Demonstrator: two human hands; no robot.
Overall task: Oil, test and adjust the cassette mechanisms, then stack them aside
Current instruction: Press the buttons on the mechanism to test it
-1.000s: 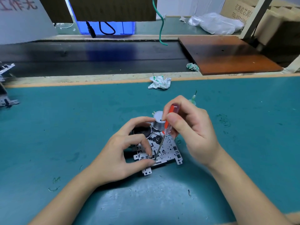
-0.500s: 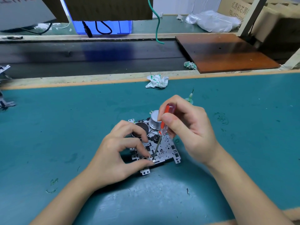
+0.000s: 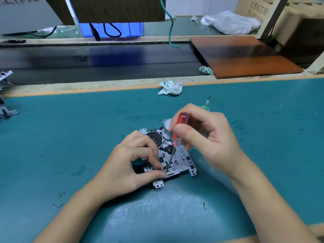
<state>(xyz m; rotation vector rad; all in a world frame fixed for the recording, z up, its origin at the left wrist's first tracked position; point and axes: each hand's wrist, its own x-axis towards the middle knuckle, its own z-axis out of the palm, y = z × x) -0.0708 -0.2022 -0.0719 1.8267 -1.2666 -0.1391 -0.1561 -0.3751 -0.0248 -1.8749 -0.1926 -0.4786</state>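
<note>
Right-hand grip [image 3: 206,135]: fingers and thumb curled round the red translucent handle of one small screwdriver [image 3: 178,130], held near upright and tilted slightly. Its thin metal shaft runs down and to the left, with the tip set on the near edge of the mechanism, just beside the left fingertips.

Left-hand grip [image 3: 129,165]: thumb and forefinger pinch the near-left edge of one silver perforated metal cassette mechanism [image 3: 180,160]; the remaining fingers curl over its left side.

Cassette mechanism: lies flat on the teal-matted table [image 3: 70,137], roughly at its centre, between the two hands. One black round flywheel [image 3: 154,137] and one silver cylindrical motor [image 3: 167,128] sit at its far end, the motor partly hidden behind the right hand.

Surroundings, counted. One small green-tipped applicator [image 3: 206,104] stands on the mat just beyond the right hand. One crumpled white tissue with green marks [image 3: 170,87] lies at the table's far edge; a second, smaller one [image 3: 206,70] rests beyond it, beside one brown rectangular board [image 3: 245,55]. Further metal mechanisms [image 3: 5,95] show at the left edge; they are cut off, so the count cannot be told. One dark conveyor belt [image 3: 105,62] runs across behind the table. One green cable [image 3: 171,32] hangs down over it. One clear plastic bag [image 3: 231,22] and one cardboard box with printed characters [image 3: 254,9] lie at far right.
</note>
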